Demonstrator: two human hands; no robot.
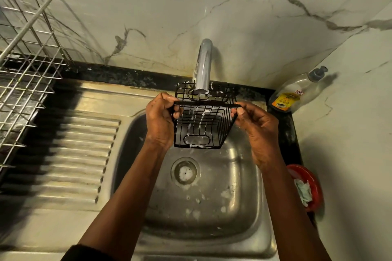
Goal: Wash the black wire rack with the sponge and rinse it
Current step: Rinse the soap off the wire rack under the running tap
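Fingers (pixel 239 111) of the right hand (pixel 257 131) pinched the right end of the top bar of the black wire rack (pixel 204 119), while the left hand (pixel 160 122) curled round the bar's left end, its thumb tucked against the side wires. Both hands gripped it; neither held anything else.

The rack hung between them over the far part of the sink (pixel 212 214), tilted so that its base faced the camera, and its far edge sat right under the mouth of the faucet (pixel 203 63). A thin stream of water (pixel 194 112) ran down through the wires, and white foam (pixel 199 145) clung to the lower bars and the oval loop near the bottom edge. Suds lay scattered in the basin around the drain (pixel 185 172).

To the left lay the ribbed drainboard (pixel 70 154), and beyond it a silver dish rack (pixel 25 59) stood against the marbled wall (pixel 233 6). On the right corner of the counter stood a soap bottle (pixel 290 95) with a pump top – nearer the camera, a red bowl (pixel 314 178) held something pale and crumpled.
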